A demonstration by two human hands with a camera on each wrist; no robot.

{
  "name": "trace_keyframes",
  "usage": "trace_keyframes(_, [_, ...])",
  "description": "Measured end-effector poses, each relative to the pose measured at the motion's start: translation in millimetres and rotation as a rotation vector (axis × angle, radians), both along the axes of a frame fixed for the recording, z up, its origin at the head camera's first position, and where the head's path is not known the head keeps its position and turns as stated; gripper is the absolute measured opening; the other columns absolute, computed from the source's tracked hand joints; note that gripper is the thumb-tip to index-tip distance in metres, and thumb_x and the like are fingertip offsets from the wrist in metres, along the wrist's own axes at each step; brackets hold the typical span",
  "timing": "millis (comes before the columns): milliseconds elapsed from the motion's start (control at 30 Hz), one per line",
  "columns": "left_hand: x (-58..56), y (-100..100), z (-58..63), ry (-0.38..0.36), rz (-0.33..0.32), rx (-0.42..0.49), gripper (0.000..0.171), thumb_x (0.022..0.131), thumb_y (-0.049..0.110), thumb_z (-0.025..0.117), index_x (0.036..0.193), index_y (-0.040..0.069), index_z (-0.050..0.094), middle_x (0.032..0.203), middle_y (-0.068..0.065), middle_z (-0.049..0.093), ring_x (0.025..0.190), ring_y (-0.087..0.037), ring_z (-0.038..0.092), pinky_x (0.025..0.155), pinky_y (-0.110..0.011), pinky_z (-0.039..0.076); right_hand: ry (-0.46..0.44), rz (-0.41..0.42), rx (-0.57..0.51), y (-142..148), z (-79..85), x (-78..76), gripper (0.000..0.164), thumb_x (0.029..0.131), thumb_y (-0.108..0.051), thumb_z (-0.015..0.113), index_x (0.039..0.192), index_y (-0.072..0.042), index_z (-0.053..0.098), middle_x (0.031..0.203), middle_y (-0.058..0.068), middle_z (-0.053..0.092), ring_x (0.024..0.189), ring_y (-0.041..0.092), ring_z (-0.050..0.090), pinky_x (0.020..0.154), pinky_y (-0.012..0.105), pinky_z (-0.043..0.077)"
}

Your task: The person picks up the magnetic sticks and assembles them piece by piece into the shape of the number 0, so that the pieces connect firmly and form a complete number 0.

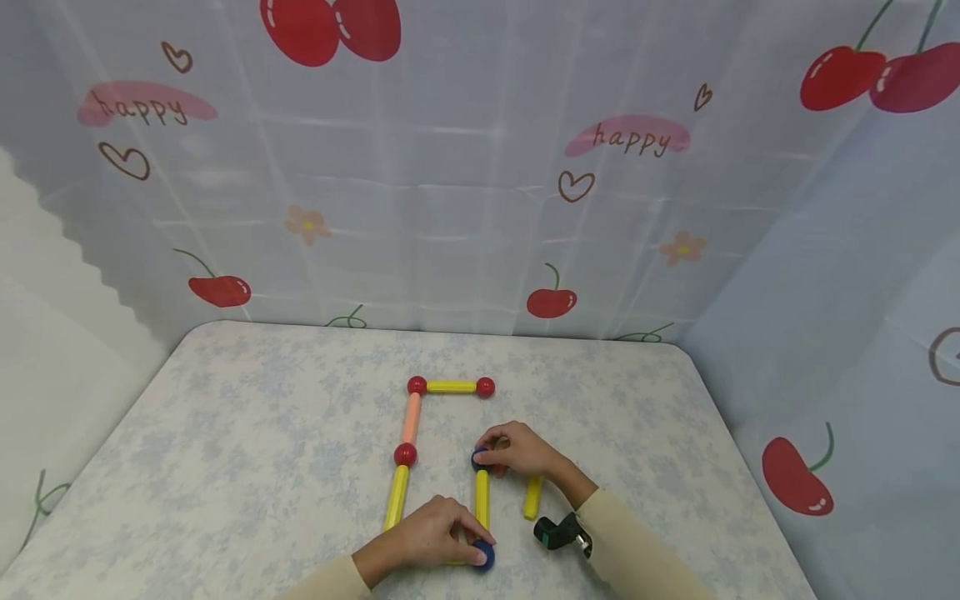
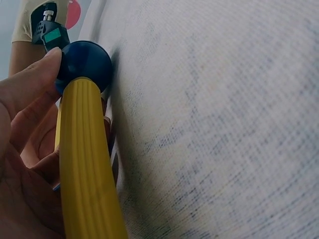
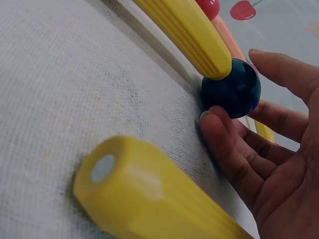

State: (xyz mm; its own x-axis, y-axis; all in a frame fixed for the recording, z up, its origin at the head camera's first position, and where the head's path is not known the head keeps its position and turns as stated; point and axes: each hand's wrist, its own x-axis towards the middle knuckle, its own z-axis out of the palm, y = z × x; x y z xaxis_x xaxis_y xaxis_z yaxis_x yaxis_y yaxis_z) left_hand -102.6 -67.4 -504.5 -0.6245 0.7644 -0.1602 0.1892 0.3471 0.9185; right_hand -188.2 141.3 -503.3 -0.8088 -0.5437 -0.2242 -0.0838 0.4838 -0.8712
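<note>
My left hand (image 1: 438,533) pinches a blue ball (image 1: 485,556) near the table's front. From that ball a yellow rod (image 1: 482,498) runs away from me to a second blue ball (image 3: 232,89), which my right hand (image 1: 525,450) holds between thumb and fingers. In the left wrist view another yellow rod (image 2: 89,164) meets the near blue ball and passes beside the left palm. Partly under the left hand, a yellow rod (image 1: 397,497) leads up to a red ball (image 1: 405,454).
A pink rod (image 1: 412,419) joins that red ball to a far red ball (image 1: 417,385); a yellow rod (image 1: 452,387) continues right to another red ball (image 1: 485,387). One loose yellow rod (image 1: 532,498) lies below the right wrist, its end magnet (image 3: 103,168) showing. A patterned curtain (image 1: 465,167) hangs behind the table.
</note>
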Motion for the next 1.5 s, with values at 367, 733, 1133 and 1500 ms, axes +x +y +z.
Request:
trace_keyframes(367, [-4.3,-0.2,-2.5,0.002,0.009,-0.042,0.018,0.085,0.021,0.075,0.101,0.013,0.077,0.072,0.016,0.062,0.057,0.002,0.048,0.051,-0.014,0.037,0.183,-0.144,0.120,32.9,12.8,-2.1,0.021,0.088,-0.023,0.072,0.102,-0.008,0.069,0.081,-0.001,0.058,0.065,0.017,0.049,0.054,0.024,0.041])
trace_keyframes(733, [-2.1,0.3,-2.7,-0.042,0.028,-0.069,0.017,0.085,0.020,0.074,0.101,0.014,0.077,0.072,0.014,0.061,0.058,-0.001,0.047,0.053,-0.015,0.035,0.127,-0.280,0.128,56.7,-5.5,14.2,0.029,0.079,-0.022,0.081,0.100,-0.006,0.067,0.068,0.000,0.056,0.060,0.015,0.049,0.053,0.025,0.042])
trace_keyframes(1133, [-3.5,-3.1,-2.5,-0.052,0.013,-0.051,0.017,0.086,0.019,0.073,0.102,0.014,0.077,0.072,0.013,0.061,0.059,0.000,0.048,0.053,-0.015,0.036,0.046,-0.352,0.266,51.2,-11.2,30.3,0.042,0.075,-0.037,0.083,0.101,-0.012,0.062,0.055,0.000,0.055,0.043,0.012,0.046,0.042,0.024,0.037])
trace_keyframes(1500, [-1.8,1.4,3.3,-0.064,0.013,-0.056,0.017,0.085,0.017,0.074,0.101,0.013,0.077,0.073,0.012,0.062,0.059,-0.001,0.047,0.053,-0.015,0.035,0.030,-0.421,0.303,45.8,-1.4,36.3,0.033,0.076,-0.024,0.083,0.091,-0.007,0.059,0.052,0.001,0.059,0.040,0.013,0.056,0.041,0.025,0.048])
